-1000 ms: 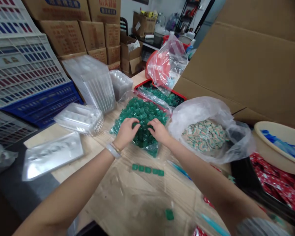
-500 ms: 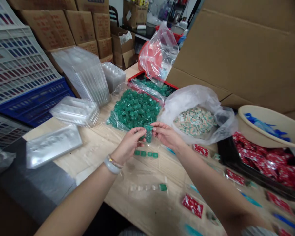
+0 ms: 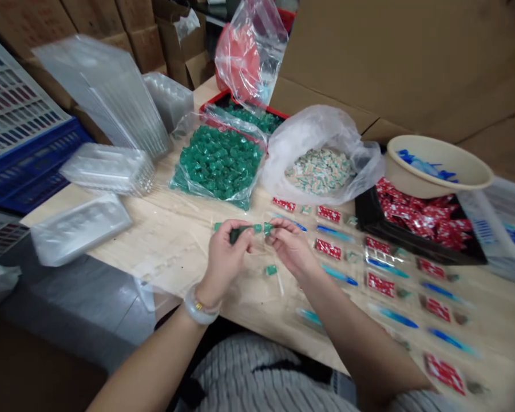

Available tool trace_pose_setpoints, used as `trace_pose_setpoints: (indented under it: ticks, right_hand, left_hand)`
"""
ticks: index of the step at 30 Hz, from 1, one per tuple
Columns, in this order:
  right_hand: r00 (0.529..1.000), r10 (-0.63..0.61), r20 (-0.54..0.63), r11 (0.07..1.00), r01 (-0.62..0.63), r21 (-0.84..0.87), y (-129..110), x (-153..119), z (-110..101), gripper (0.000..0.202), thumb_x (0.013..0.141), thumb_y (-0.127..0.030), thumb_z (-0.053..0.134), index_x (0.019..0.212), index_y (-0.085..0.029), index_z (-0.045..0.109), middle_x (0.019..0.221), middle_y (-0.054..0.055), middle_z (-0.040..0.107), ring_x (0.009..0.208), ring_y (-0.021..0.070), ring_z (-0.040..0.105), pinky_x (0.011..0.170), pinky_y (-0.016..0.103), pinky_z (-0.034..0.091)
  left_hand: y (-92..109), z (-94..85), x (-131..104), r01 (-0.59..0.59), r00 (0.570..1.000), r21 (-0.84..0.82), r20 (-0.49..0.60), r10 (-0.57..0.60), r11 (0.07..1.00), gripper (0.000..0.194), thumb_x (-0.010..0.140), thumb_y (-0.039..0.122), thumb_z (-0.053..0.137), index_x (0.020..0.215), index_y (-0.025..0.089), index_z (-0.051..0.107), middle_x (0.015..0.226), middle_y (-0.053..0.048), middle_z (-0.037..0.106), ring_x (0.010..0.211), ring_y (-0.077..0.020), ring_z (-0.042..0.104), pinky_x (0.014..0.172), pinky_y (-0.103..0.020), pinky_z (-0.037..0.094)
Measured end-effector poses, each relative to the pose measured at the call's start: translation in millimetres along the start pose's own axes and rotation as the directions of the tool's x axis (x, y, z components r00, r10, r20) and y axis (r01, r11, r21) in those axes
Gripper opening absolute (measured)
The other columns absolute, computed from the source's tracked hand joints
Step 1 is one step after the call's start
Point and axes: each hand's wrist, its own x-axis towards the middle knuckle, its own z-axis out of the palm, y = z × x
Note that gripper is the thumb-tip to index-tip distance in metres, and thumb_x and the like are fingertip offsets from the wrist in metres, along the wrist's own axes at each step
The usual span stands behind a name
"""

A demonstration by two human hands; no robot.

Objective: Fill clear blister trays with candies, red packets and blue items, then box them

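My left hand is closed on a green piece, held between thumb and fingers. Just to its right, my right hand pinches another small green piece. The two pieces are close together, a small gap between them. One green block lies on the table below my hands, in what looks like a clear tray. Beyond my hands sits a clear bag full of green pieces. To its right, an open white bag holds many small printed pieces.
Clear plastic trays are stacked at the left, with one tray nearer. Red packets and blue items lie in rows at the right. Behind them stand a black tray, a cream basin and a cardboard sheet.
The view has tilted down and shifted right, showing more of the rows. My hands have moved nearer the table's front edge, and the green pieces they hold are now apart.
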Motion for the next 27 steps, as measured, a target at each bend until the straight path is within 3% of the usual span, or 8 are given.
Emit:
trace_pose_setpoints:
  ticks: [2,5,9,13,18,22,25,27]
  right_hand:
    - [0.993,-0.103,-0.051,0.969,0.089,-0.231,14,-11,-12,0.011,0.062,-0.020,0.054,0.072,-0.018,0.050,0.061,-0.003,0.049,0.053,0.0083,0.044,0.052,0.022,0.038]
    - [0.970,-0.136,0.201,0.814,0.225,-0.535,28,-27,-28,0.011,0.068,-0.016,0.051,0.078,-0.017,0.054,0.069,0.001,0.053,0.061,0.0110,0.049,0.056,0.024,0.041]
    - [0.820,-0.156,0.550,0.508,0.544,-0.668,27,-41,-36,0.019,0.073,-0.009,0.046,0.086,-0.017,0.058,0.082,0.006,0.056,0.080,0.0153,0.052,0.071,0.030,0.043]
    - [0.716,-0.007,0.698,0.343,0.658,-0.671,18,-43,-34,0.019,0.077,-0.009,0.046,0.085,-0.018,0.060,0.079,0.006,0.058,0.080,0.0166,0.051,0.074,0.032,0.042]
    - [0.689,0.057,0.723,0.291,0.681,-0.672,15,-49,-31,0.018,0.078,-0.012,0.047,0.090,-0.017,0.059,0.083,0.007,0.056,0.081,0.0169,0.050,0.074,0.032,0.042]
    - [0.683,0.051,0.729,0.189,0.710,-0.678,26,-57,-27,0.020,0.082,-0.017,0.043,0.094,-0.015,0.060,0.084,0.009,0.057,0.082,0.0188,0.049,0.076,0.034,0.042]
    - [0.704,0.047,0.709,0.163,0.695,-0.700,32,-61,-27,0.022,0.083,-0.017,0.042,0.095,-0.014,0.060,0.085,0.011,0.058,0.083,0.0198,0.049,0.076,0.035,0.042]
    - [0.731,0.011,0.683,0.208,0.666,-0.716,31,-62,-27,0.022,0.082,-0.021,0.046,0.098,-0.015,0.059,0.086,0.011,0.059,0.083,0.0203,0.051,0.075,0.036,0.043]
  left_hand:
    - [5,-10.3,-9,-0.008,1.000,0.042,0.003,0.008,0.999,0.013,0.070,0.024,0.058,0.078,0.015,0.054,0.051,0.005,0.051,0.046,-0.0067,0.048,0.049,-0.019,0.039]
    - [0,-25.7,-23,0.149,0.975,0.121,0.151,-0.166,0.981,0.015,0.068,0.025,0.059,0.078,0.015,0.054,0.050,0.005,0.051,0.046,-0.0075,0.048,0.049,-0.020,0.040]
    - [-37,-31.4,-44,0.314,0.910,0.256,0.193,-0.367,0.914,0.015,0.067,0.024,0.057,0.078,0.014,0.054,0.049,0.005,0.051,0.045,-0.0087,0.048,0.048,-0.021,0.040]
    - [-69,-26.5,-55,0.249,0.934,0.342,0.163,-0.318,0.906,0.014,0.069,0.024,0.054,0.079,0.015,0.056,0.054,0.003,0.053,0.049,-0.0103,0.050,0.051,-0.023,0.042]
    - [-80,-23.9,-58,0.161,0.969,0.423,0.105,-0.225,0.891,0.013,0.071,0.023,0.053,0.081,0.016,0.058,0.069,-0.001,0.059,0.060,-0.0126,0.053,0.059,-0.026,0.044]
    - [-84,-23.9,-60,0.187,0.971,0.350,0.076,-0.227,0.918,0.015,0.071,0.025,0.055,0.083,0.016,0.058,0.072,-0.001,0.059,0.061,-0.0120,0.052,0.063,-0.027,0.043]
    - [-77,-24.4,-60,0.320,0.941,0.101,0.083,-0.328,0.942,0.021,0.073,0.031,0.055,0.085,0.014,0.057,0.064,0.001,0.055,0.058,-0.0107,0.051,0.061,-0.026,0.042]
    - [-68,-24.5,-59,0.417,0.907,-0.146,0.127,-0.401,0.897,0.022,0.074,0.032,0.053,0.085,0.013,0.057,0.072,-0.001,0.056,0.063,-0.0106,0.052,0.060,-0.025,0.043]
